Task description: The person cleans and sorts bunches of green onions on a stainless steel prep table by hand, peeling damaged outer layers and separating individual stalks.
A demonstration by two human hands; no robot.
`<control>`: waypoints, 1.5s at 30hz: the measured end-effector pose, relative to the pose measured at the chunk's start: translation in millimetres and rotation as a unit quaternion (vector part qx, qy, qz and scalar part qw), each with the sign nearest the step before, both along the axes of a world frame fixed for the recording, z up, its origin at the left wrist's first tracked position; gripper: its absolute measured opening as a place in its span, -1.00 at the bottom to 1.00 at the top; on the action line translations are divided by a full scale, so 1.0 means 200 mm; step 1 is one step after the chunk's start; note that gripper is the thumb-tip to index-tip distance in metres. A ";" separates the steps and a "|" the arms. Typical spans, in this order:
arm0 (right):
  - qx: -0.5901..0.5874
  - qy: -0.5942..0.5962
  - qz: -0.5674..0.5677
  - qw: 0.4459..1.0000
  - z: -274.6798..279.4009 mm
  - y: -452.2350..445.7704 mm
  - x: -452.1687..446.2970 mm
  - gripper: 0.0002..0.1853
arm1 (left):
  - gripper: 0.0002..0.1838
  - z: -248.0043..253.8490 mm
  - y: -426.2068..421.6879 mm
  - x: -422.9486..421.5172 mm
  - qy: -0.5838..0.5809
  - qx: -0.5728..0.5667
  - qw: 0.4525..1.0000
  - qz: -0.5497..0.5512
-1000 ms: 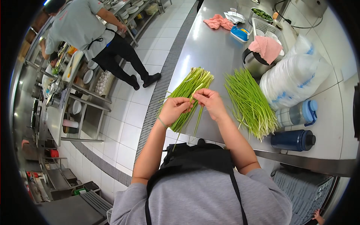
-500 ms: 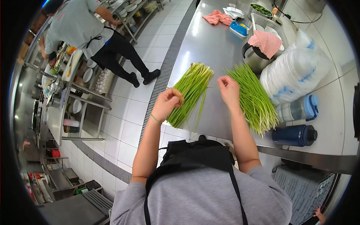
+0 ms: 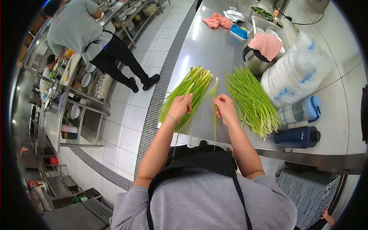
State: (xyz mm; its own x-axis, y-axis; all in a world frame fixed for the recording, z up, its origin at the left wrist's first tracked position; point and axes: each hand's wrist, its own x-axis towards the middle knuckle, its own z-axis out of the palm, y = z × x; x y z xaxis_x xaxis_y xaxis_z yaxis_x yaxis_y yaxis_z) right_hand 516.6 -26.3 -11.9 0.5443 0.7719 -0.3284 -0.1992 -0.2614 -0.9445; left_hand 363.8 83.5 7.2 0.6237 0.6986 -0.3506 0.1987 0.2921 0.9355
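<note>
Two bundles of long green chives lie on the steel table: a left bundle (image 3: 195,82) and a right bundle (image 3: 255,101). My left hand (image 3: 181,108) is closed in a pinch over the left bundle, with a pale chive end sticking up past its fingers and a thin strand hanging below. Between the bundles, my right hand (image 3: 225,109) pinches a few loose chives (image 3: 215,124), whose pale tips point up and whose green ends hang down toward the table's front edge. The right bundle lies just beside that hand.
Beyond the right bundle stand a steel jug (image 3: 257,63) under a pink cloth (image 3: 266,45), a stack of plastic-wrapped containers (image 3: 293,74), a clear bottle (image 3: 301,110) and a navy bottle (image 3: 295,137). A co-worker (image 3: 86,34) stands across the aisle by shelves.
My right hand has moved down and left, away from the right bundle, and loose chives now show in its fingers. My left hand has shifted slightly right. The view has shifted a little.
</note>
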 end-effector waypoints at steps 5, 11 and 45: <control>0.099 -0.039 -0.068 0.992 0.06 -0.05 -0.12 -0.89 | -0.68 0.04 0.02 0.15 0.019 0.147 0.989 0.026; 0.148 -0.210 -0.048 0.965 0.03 0.07 -0.25 -0.84 | -0.75 0.05 0.12 0.24 0.082 0.229 0.970 -0.022; 0.172 0.074 0.043 0.981 0.20 0.17 0.01 -0.84 | -0.85 0.32 0.07 -0.06 -0.013 0.001 1.000 -0.021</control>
